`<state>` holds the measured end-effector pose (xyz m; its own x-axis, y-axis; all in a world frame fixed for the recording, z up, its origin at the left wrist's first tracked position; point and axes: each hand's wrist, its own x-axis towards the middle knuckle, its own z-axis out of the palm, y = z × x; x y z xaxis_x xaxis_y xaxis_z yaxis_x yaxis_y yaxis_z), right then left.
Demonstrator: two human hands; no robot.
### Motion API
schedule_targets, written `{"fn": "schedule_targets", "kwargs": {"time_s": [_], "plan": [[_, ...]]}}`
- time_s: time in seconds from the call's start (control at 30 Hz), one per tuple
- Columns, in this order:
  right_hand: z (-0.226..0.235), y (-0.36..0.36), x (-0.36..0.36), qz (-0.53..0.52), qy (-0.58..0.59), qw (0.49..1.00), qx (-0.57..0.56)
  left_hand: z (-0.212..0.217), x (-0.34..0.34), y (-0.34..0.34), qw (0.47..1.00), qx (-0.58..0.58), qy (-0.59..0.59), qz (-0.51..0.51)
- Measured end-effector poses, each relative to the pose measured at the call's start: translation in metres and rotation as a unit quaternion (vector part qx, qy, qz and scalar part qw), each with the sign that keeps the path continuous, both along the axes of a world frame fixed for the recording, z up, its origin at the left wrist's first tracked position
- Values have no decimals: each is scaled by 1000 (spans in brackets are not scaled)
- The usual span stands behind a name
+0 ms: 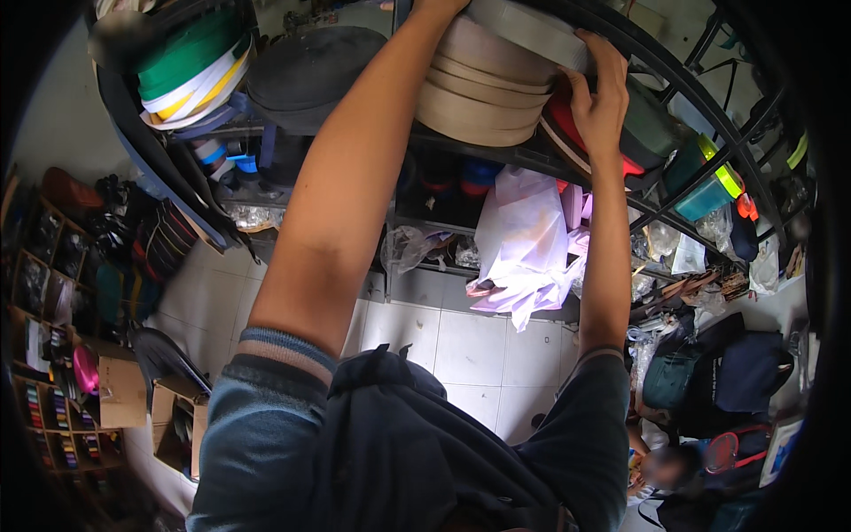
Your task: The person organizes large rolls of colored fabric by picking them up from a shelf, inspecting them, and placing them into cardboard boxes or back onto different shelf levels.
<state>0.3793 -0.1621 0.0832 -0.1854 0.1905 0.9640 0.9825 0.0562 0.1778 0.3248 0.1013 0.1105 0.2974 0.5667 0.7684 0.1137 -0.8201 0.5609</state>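
Observation:
Both my arms reach up to a dark metal shelf. My right hand [603, 99] grips the right edge of a roll of grey webbing [536, 34], fingertips on its rim and thumb below. That roll rests on top of stacked beige webbing rolls [483, 97]. At the top edge, my left hand [441, 5] is nearly cut off beside the beige and grey rolls; its fingers are hidden. Red and dark webbing rolls [564, 124] lie just below my right hand. Left of my left arm sits a large black roll [312, 78].
Green, white and yellow rolls [191, 71] stand at the far left of the shelf. A white plastic bag [523, 230] hangs out below. Cardboard boxes [124, 390] stand at lower left. A teal container [705, 191] is at right, and a person [669, 467] is low at the right.

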Motion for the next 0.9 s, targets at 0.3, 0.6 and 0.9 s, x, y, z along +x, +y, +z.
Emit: {"fn": "schedule_targets", "kwargs": {"time_s": [0.3,0.6,0.9], "plan": [[6,-2,-5,6,11,1000,-22,-1,6,5,999,31,-34,19],[2,-10,0,-23,24,999,-26,-8,-39,-55,993,-106,15,-48],[-28,1,8,223,374,898,64,-33,-108,-121,982,145,-108,-51]]}}
